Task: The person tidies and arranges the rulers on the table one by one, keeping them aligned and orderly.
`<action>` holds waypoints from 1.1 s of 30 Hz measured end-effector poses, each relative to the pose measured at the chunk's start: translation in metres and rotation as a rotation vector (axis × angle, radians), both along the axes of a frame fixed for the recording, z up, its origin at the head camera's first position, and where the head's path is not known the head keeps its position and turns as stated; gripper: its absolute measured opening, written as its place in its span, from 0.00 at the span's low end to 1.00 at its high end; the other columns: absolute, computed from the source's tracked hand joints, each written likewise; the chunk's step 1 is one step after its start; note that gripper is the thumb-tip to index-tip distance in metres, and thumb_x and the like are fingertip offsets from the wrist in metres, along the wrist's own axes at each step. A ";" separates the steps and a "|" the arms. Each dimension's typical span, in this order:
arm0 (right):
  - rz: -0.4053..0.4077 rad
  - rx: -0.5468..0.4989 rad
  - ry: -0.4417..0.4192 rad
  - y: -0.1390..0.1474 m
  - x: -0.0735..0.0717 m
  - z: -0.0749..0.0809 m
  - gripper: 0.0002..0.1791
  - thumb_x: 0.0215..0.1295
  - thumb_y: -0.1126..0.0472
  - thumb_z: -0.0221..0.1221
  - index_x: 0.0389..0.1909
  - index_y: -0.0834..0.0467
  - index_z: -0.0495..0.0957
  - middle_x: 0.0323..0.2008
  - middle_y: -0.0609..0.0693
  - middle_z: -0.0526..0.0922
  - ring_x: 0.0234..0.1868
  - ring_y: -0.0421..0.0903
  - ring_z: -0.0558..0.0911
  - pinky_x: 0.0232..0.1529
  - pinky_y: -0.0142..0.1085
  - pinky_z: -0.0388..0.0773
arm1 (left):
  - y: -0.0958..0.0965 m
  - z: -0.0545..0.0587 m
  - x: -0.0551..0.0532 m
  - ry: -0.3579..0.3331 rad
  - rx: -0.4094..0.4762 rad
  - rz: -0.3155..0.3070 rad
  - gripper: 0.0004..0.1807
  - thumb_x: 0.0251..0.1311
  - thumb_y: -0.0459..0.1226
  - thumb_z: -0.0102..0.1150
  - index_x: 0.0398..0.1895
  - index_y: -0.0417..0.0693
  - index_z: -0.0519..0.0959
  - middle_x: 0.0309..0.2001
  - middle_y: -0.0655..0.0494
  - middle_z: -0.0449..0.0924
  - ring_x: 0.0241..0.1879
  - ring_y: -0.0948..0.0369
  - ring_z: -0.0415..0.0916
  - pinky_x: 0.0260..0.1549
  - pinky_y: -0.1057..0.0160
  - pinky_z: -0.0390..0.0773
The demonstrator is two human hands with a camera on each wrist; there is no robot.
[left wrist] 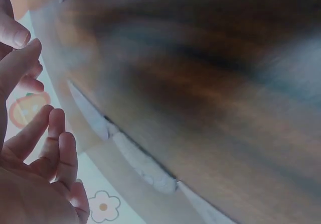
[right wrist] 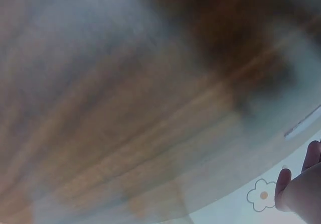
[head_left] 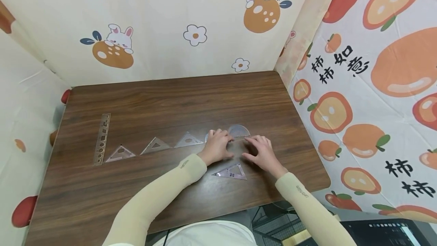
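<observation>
Both hands reach over the right half of a brown wooden table (head_left: 153, 101). My left hand (head_left: 217, 145) has its fingertips at the left end of a clear half-round protractor (head_left: 239, 130). At that protractor's right end are the fingertips of my right hand (head_left: 261, 153), thumb spread apart. Another protractor (head_left: 206, 138) is mostly hidden behind the left hand; more of it shows in the left wrist view. Closer to the body, between the forearms, lies a purplish set square (head_left: 235, 172). In the right wrist view, part of the right hand (right wrist: 303, 191) appears at the edge.
Leftward from the hands lie a bluish set square (head_left: 187, 139), a clear set square (head_left: 155, 145), a pinkish set square (head_left: 120, 153) and an upright-laid ruler (head_left: 102, 139). Printed cloths (head_left: 153, 7) hang behind and beside the table. A dark screen (head_left: 382, 232) stands at lower right.
</observation>
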State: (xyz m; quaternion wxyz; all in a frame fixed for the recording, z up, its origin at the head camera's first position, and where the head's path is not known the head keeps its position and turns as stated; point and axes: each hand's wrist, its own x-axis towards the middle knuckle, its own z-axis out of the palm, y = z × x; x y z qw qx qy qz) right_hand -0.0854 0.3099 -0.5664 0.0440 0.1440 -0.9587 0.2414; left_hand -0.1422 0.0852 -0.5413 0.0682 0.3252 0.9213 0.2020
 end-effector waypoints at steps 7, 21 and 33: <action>0.013 -0.003 -0.069 0.000 0.017 -0.004 0.35 0.53 0.40 0.67 0.60 0.51 0.75 0.48 0.47 0.75 0.47 0.44 0.69 0.57 0.48 0.58 | -0.010 -0.010 0.013 0.008 0.015 -0.072 0.36 0.33 0.61 0.74 0.49 0.55 0.82 0.45 0.59 0.80 0.49 0.58 0.73 0.46 0.54 0.62; 0.081 0.016 -0.068 -0.010 0.041 -0.015 0.37 0.49 0.36 0.67 0.59 0.49 0.76 0.48 0.44 0.75 0.50 0.42 0.70 0.58 0.46 0.60 | -0.031 -0.024 0.037 0.076 0.004 -0.190 0.44 0.29 0.68 0.71 0.51 0.54 0.81 0.45 0.60 0.79 0.45 0.59 0.71 0.44 0.55 0.60; 0.111 0.035 -0.012 -0.016 0.052 -0.022 0.41 0.43 0.35 0.70 0.57 0.52 0.77 0.48 0.47 0.75 0.50 0.45 0.70 0.60 0.48 0.58 | -0.037 -0.036 0.044 0.140 0.032 -0.203 0.39 0.32 0.66 0.71 0.48 0.55 0.83 0.42 0.60 0.77 0.45 0.60 0.70 0.45 0.56 0.60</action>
